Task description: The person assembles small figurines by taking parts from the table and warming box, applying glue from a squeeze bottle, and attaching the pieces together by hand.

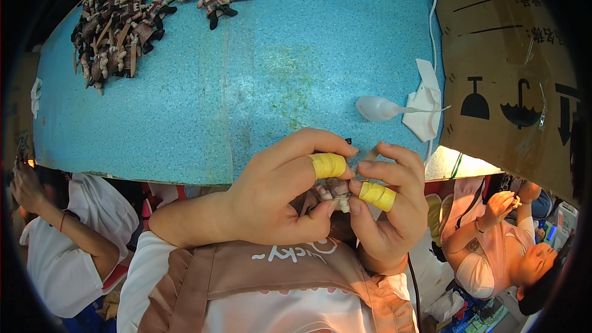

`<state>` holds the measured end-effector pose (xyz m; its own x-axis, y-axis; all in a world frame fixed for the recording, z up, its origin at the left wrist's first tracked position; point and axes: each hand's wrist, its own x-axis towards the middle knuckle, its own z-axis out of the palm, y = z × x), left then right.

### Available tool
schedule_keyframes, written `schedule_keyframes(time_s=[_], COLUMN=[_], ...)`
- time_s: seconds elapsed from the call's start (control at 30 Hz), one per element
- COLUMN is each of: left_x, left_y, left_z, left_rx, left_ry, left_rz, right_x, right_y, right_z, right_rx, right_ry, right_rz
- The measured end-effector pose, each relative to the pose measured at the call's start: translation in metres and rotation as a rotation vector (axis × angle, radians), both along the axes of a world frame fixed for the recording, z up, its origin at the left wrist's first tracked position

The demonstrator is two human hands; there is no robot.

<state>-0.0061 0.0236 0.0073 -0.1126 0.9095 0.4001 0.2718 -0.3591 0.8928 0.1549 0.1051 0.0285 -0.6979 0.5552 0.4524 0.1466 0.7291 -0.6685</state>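
Both hands are pinching one small brown-and-cream figurine (337,192) just off the near edge of the blue speckled foam-topped desk (246,86). The left hand (277,194) is closing thumb and forefinger on it; the right hand (388,209) is gripping it from the other side. Each forefinger is wearing one yellow tape band, two in all. Fingers are hiding most of the figurine. A heap of similar brown figurines with wooden sticks (123,18) is lying at the far left corner, too tangled to count. One white plastic spoon (382,108) is resting near the right edge, beside a brown cardboard box (512,55) whose contents are out of sight.
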Motion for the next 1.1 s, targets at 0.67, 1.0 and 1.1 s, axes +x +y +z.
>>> schedule_keyframes(time_s=[0.67, 1.0, 1.1], left_x=[0.0, -0.002, -0.001], left_y=[0.0, 0.002, 0.002], left_z=[-0.004, -0.005, -0.005], left_rx=[-0.067, -0.007, -0.024], left_ry=[0.017, -0.102, -0.085], left_rz=[0.032, -0.011, -0.022], right_x=[-0.003, -0.003, -0.004], right_y=[0.003, 0.0, -0.001], right_z=[-0.005, -0.006, -0.005], right_rx=[-0.075, -0.03, 0.033], right_ry=[-0.093, 0.011, 0.003], right_rz=[-0.011, -0.027, -0.045])
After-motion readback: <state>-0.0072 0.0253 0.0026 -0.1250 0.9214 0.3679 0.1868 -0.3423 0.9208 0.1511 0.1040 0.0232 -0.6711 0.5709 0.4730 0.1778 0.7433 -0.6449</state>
